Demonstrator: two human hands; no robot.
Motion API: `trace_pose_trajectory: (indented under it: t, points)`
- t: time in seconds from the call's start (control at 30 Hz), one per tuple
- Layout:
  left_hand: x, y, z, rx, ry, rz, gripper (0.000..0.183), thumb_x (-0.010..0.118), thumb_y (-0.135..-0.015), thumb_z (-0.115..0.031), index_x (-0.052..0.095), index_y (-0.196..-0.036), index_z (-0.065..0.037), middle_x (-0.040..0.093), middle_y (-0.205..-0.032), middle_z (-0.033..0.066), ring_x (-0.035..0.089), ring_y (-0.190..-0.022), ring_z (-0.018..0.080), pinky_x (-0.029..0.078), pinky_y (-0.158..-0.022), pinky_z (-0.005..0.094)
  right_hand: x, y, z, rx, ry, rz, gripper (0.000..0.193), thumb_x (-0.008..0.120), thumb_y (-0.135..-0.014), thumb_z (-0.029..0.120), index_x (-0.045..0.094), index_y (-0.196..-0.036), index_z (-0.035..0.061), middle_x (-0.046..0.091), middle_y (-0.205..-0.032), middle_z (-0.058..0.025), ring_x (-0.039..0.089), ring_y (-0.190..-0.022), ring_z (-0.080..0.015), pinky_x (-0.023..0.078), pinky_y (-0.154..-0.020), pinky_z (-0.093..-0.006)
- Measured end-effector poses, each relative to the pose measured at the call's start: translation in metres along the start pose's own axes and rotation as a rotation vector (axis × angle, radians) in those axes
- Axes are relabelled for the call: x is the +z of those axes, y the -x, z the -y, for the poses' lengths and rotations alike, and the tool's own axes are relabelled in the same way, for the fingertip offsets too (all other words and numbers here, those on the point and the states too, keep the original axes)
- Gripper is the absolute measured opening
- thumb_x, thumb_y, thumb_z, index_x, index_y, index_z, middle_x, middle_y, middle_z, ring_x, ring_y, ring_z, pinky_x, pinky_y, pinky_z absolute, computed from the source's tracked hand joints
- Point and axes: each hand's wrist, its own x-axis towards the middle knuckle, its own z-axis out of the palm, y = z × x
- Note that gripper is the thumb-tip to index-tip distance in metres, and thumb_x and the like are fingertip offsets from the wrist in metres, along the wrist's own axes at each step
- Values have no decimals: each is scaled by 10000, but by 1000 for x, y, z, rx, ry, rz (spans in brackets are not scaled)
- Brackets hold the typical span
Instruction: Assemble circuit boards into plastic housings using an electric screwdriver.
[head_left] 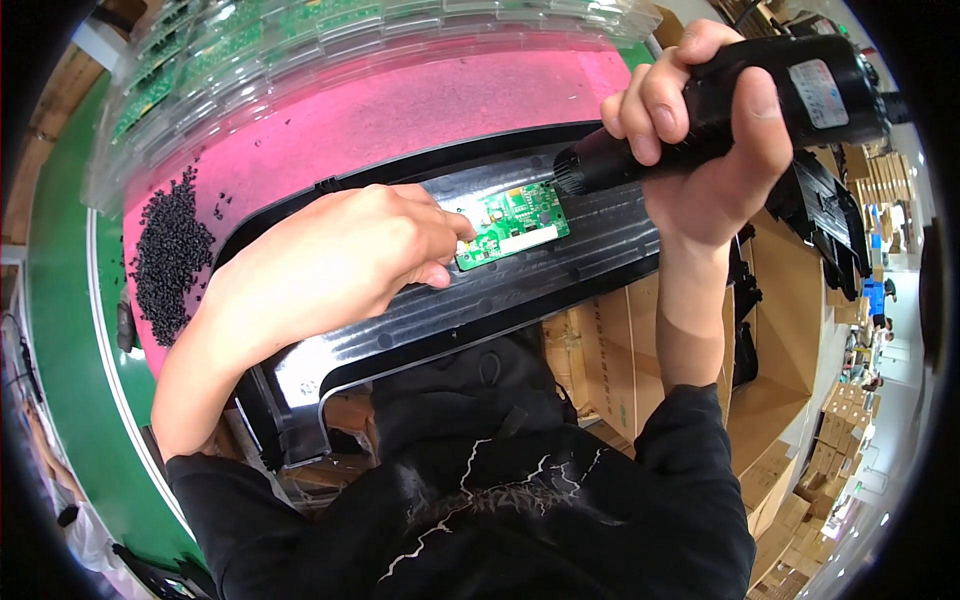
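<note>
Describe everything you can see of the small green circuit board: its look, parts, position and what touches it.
The green circuit board is a small flat rectangle, lying slightly tilted on a long black ribbed panel. Its face carries tiny components, pale solder pads and a long white strip along its lower edge. The left hand pins its left end with the fingers. The right hand holds a black power screwdriver whose tip meets the board's upper right corner.

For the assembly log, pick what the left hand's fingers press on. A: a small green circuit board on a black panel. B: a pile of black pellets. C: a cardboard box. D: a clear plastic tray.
A: the left hand pins the green circuit board onto the black panel, while the right hand brings the black power screwdriver to it.
</note>
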Motion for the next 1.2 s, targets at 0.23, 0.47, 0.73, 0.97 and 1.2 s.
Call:
trace_pose_trajectory:
  t: [0.23,0.47,0.73,0.97,1.2]
  points:
    - [2,0,3,-1,1,-4,176,698,-807,-59,587,-764,72,707,-1088,170,657,-1001,358,542,-839,448,27,3,-6,24,8,-223,378,594,-919,389,531,-1069,49,509,-642,-36,440,-507,-139,402,-545,-306]
    - [-1,-1,3,-11,14,16,168,697,-806,-57,594,-768,70,706,-1089,177,657,-1013,361,543,-846,445,32,-5,-3,165,16,-217,330,691,-889,242,523,-1037,0,528,-616,-76,476,-471,-170,429,-480,-306]
    - [-1,1,2,-18,41,32,161,679,-819,-54,594,-766,72,703,-1096,180,655,-1028,363,540,-866,449,33,-26,3,263,154,-63,183,657,-929,157,559,-933,2,547,-632,-62,518,-503,-137,420,-462,-274]
    - [-1,2,2,-18,18,24,168,678,-819,-52,589,-762,79,703,-1099,179,659,-1037,356,544,-867,444,43,-20,6,254,119,-151,166,640,-920,133,554,-933,-8,535,-619,-67,499,-486,-139,415,-461,-279]
    - [0,2,7,2,40,12,166,681,-809,-38,582,-745,79,704,-1071,198,661,-1032,366,550,-850,445,47,-16,10,300,215,-309,289,662,-899,223,525,-1017,-2,514,-602,-82,453,-465,-158,400,-458,-300]
